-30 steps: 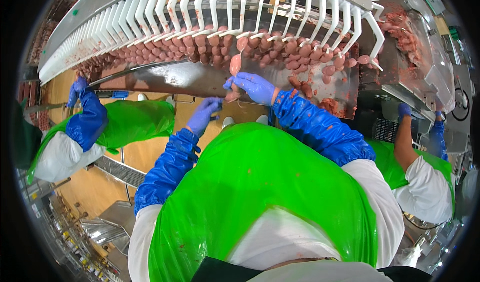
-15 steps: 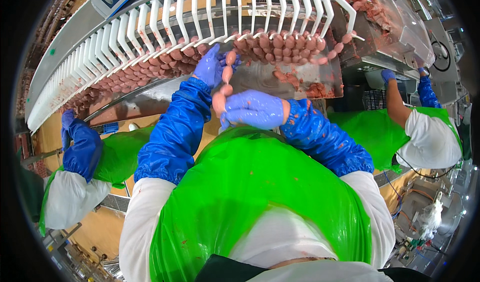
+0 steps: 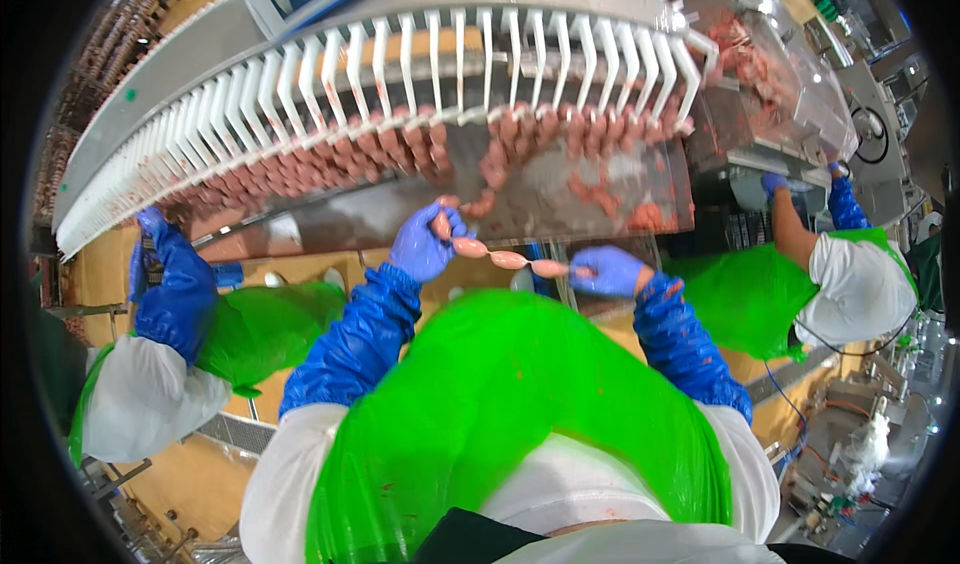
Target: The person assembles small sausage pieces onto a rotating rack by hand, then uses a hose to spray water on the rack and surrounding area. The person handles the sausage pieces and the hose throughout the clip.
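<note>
Both my hands wear blue gloves and blue sleeve covers over a green apron. A short string of pink linked sausages (image 3: pixel 505 258) is stretched between them. My left hand (image 3: pixel 425 247) grips one end, up near the steel chute. The other end is pinched in my right hand (image 3: pixel 608 269), a little lower and to the right. Behind the string, many more pink sausages (image 3: pixel 520 134) lie under a curved rack of white plastic fingers (image 3: pixel 420 59).
One co-worker in green apron and blue sleeves (image 3: pixel 175 294) stands at my left, reaching to the line. Another co-worker (image 3: pixel 835 264) works at my right beside a steel machine (image 3: pixel 800 94) with meat in it. Yellow floor and metal grating lie below.
My hands, which were close together holding the sausages near the chute, have drawn apart sideways, and the string now hangs stretched out between them. The view has tilted slightly.
</note>
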A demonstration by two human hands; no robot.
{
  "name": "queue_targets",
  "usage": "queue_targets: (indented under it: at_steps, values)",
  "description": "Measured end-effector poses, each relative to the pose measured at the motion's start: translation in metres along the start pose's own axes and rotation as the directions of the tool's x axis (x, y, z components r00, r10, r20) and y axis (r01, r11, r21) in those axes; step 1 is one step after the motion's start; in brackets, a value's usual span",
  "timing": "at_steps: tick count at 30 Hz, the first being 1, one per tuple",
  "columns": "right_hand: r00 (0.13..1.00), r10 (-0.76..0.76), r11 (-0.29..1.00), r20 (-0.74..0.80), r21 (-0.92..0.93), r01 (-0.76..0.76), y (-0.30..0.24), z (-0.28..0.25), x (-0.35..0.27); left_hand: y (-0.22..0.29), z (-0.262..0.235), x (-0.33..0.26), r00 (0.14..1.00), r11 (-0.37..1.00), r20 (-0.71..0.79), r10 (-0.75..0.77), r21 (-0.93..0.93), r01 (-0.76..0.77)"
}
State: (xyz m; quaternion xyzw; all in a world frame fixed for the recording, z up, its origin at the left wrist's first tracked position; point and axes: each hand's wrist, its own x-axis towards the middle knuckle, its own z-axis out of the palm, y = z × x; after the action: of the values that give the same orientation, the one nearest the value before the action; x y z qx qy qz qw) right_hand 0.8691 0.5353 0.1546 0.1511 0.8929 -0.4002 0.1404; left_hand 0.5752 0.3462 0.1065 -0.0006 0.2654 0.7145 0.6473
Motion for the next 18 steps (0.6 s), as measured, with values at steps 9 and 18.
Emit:
queue_targets:
  at_steps: [9, 18]
  values:
    - [0.963, 0.259, 0.965, 0.072, -0.050, -0.256, 0.024, 0.012, 0.004, 0.061, -0.008, -0.025, 0.972, 0.919, -0.039, 0.230, 0.337, -0.204]
    - [0.898, -0.368, 0.930, -0.241, -0.115, 0.350, -0.100, -0.015, 0.086, 0.027, 0.049, -0.012, 0.956, 0.334, 0.245, -0.159, 0.925, -0.182]
